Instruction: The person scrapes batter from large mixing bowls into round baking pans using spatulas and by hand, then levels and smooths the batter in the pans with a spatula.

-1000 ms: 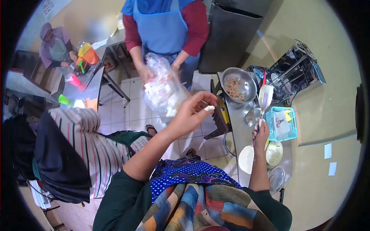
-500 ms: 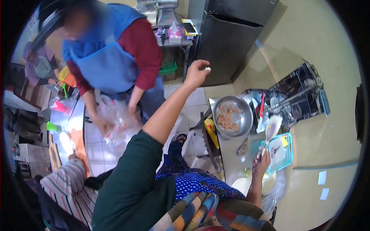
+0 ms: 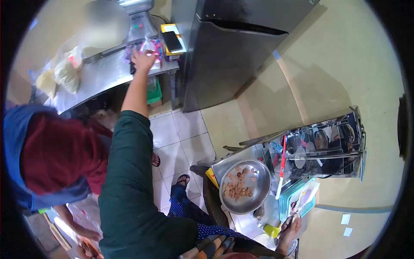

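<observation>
My left hand [image 3: 144, 59] is stretched out over the steel side table. Its thumb and fingers close on a small white piece too small to name. Right by it are a pink and white packet [image 3: 156, 52] and something dark that it partly covers. My right hand [image 3: 292, 226], at the lower right, grips the narrow end of a whitish packet with a purple patch [image 3: 306, 195]. The packet points up over a turquoise basket [image 3: 285, 203]. To the left of that hand is a wide steel pan [image 3: 267, 190] with browned pieces of food [image 3: 239, 186].
A phone [image 3: 172, 41] lies on a yellow box beside a steel machine [image 3: 137, 19]. Bags of pale powder [image 3: 66, 76] stand on the steel table [image 3: 103, 73]. A co-worker [image 3: 60, 151] bends close at my left. The fridge [image 3: 224, 60] stands ahead; a dish rack [image 3: 332, 146] is right.
My view has swung, and I am nearer the side table, with my left hand now over it. The co-worker has shifted to my lower left. My right hand still holds the packet.
</observation>
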`<state>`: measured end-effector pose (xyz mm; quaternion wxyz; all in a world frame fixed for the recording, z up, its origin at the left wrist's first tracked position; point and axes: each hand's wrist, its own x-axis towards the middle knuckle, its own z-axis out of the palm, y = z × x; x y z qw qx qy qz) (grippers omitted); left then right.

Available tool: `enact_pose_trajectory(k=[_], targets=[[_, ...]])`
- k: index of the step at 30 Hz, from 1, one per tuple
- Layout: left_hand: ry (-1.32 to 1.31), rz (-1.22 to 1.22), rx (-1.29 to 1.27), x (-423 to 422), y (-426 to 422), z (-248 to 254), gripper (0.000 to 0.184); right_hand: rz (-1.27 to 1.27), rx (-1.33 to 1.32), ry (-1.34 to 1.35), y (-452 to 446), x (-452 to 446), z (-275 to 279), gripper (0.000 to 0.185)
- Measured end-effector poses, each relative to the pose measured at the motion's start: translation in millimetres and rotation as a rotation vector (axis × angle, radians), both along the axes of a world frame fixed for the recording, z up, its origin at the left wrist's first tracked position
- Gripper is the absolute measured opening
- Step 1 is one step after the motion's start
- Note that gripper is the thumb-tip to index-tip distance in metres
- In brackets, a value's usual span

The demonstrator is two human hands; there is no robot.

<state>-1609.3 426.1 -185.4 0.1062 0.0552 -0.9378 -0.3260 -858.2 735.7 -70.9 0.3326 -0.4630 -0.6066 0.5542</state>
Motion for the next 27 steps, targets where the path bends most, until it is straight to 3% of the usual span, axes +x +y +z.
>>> enact_pose_trajectory(k=[4,5,7,8,9,11,12,14,17,21,22,23,25,27], targets=[[-0.141,0.091,-0.016,-35,7,6,0.038,-0.045,0.025,-0.077,6,-7,-15,0.019],[-0.146,-0.040,-0.064,-72,-2,-23,0.042,-0.061,0.001,-0.068,9,-3,-21,0.019],[-0.141,-0.074,-0.006,-116,-5,-64,0.047,-0.064,-0.010,-0.064,7,-3,-29,0.019],[-0.271,-0.252,0.125,-106,0,-50,0.054,-0.088,-0.010,-0.050,6,-5,-33,0.018],[-0.273,-0.265,0.120,-119,0,-54,0.054,-0.109,-0.013,-0.040,4,-4,-35,0.018],[-0.131,-0.333,0.541,-136,-14,-58,0.061,-0.088,-0.019,-0.048,2,5,-33,0.018],[0.269,-0.169,0.324,-119,0,-45,0.067,-0.103,-0.018,-0.003,0,6,-29,0.016],[0.448,-0.043,0.003,-59,13,7,0.073,-0.059,-0.013,0.074,-4,25,-23,0.013],[0.941,-0.230,-0.103,-4,13,65,0.063,-0.179,-0.029,0.102,-22,42,4,0.013],[1.021,-0.288,0.046,100,36,127,0.066,-0.390,0.070,0.032,-46,116,14,0.021],[1.039,-0.312,0.066,122,39,139,0.062,-0.369,0.067,0.064,-57,130,30,0.019],[1.216,-0.308,-0.073,132,42,147,0.056,-0.349,0.068,0.100,-67,144,44,0.018],[1.198,-0.306,-0.079,185,56,163,0.046,-0.520,0.097,0.127,-89,194,49,0.019],[1.182,-0.485,0.084,251,75,183,0.040,-0.609,0.111,0.160,-115,254,49,0.020]])
